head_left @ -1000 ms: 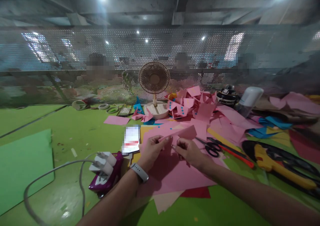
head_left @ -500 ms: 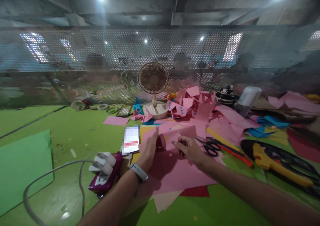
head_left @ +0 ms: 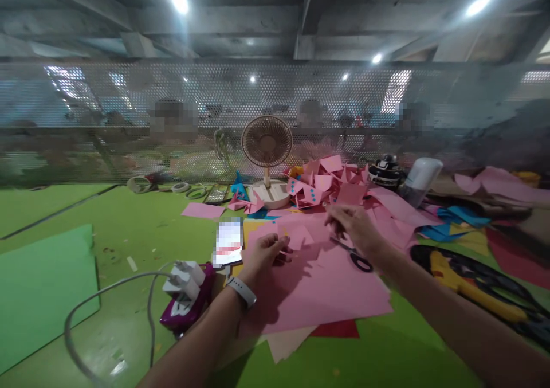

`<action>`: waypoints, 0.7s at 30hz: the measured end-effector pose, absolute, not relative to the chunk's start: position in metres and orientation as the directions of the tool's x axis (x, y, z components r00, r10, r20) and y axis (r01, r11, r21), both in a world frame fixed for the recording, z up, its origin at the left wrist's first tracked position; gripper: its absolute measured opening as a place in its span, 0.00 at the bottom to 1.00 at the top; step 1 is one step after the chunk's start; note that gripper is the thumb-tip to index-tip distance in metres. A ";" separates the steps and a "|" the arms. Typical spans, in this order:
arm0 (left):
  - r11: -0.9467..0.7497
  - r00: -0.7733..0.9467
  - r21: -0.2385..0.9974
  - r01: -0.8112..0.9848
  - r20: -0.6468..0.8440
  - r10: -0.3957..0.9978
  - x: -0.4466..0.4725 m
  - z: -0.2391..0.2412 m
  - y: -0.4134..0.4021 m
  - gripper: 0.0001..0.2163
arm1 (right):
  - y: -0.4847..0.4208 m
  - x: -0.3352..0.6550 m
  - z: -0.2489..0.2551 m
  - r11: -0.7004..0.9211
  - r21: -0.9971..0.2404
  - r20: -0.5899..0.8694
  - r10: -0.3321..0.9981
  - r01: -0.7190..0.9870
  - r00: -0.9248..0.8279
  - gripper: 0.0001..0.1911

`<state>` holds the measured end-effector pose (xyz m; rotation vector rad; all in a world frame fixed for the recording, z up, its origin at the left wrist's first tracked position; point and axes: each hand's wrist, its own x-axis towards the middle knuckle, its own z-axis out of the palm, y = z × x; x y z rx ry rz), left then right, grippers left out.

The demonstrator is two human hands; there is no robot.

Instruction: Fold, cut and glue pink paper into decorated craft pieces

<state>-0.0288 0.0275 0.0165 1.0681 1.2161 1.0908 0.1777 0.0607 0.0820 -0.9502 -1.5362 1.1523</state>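
My left hand (head_left: 263,254), a watch on its wrist, rests on a big pink paper sheet (head_left: 326,290) and pinches a small folded pink paper piece (head_left: 296,238) between thumb and fingers. My right hand (head_left: 353,224) is lifted farther out to the right, fingers loosely curled, above the black-handled scissors (head_left: 358,257) and close to a heap of folded pink pieces with blue dots (head_left: 322,181). Whether the right hand holds anything is unclear.
A small fan (head_left: 267,147) stands behind the papers. A purple device with white plugs and a cable (head_left: 184,293) lies left, beside a phone (head_left: 228,242). A yellow tool (head_left: 464,282), a white bottle (head_left: 419,180) and tape rolls (head_left: 140,183) lie on the green table (head_left: 129,227). People sit behind a mesh screen (head_left: 129,118).
My right hand let go of the folded pink piece and moved away to the right and farther out, over the scissors. My left hand kept the piece and lowered onto the sheet.
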 end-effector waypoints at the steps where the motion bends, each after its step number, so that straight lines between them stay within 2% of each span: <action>1: 0.162 0.038 0.986 -0.030 -0.161 0.986 -0.029 0.015 0.028 0.17 | 0.061 0.184 0.094 0.310 -0.951 0.299 0.929 0.016 -0.218 0.20; 5: 0.160 0.037 0.987 0.014 -0.160 0.986 -0.029 0.011 0.028 0.16 | 0.058 0.215 0.129 0.439 -0.898 0.435 0.892 0.010 -0.127 0.17; 8: 0.151 0.060 0.989 0.001 -0.151 0.987 -0.028 0.010 0.026 0.15 | 0.058 0.242 0.143 0.478 -0.878 0.477 0.878 -0.022 0.026 0.15; 11: 0.154 0.076 0.988 -0.011 -0.152 0.985 -0.026 0.012 0.026 0.15 | 0.058 0.275 0.149 0.488 -0.872 0.469 0.855 -0.037 0.223 0.13; 14: 0.183 0.071 0.983 0.014 -0.183 0.980 -0.025 0.014 0.027 0.15 | 0.054 0.313 0.145 0.423 -0.906 0.402 0.838 0.025 0.369 0.14; 16: 0.185 0.072 0.983 0.023 -0.186 0.980 -0.025 0.015 0.028 0.15 | 0.048 0.341 0.134 0.357 -0.926 0.375 0.844 0.122 0.382 0.14; 18: 0.179 0.071 0.984 0.021 -0.180 0.981 -0.025 0.015 0.029 0.14 | 0.039 0.369 0.116 0.253 -0.917 0.342 0.896 0.309 0.284 0.10; 19: 0.180 0.071 0.984 0.018 -0.181 0.981 -0.025 0.015 0.030 0.14 | 0.034 0.383 0.105 0.195 -0.876 0.314 0.925 0.441 0.213 0.07; 21: 0.194 0.069 0.981 0.015 -0.195 0.978 -0.024 0.015 0.030 0.14 | 0.024 0.408 0.079 0.113 -0.711 0.257 0.960 0.694 0.108 0.09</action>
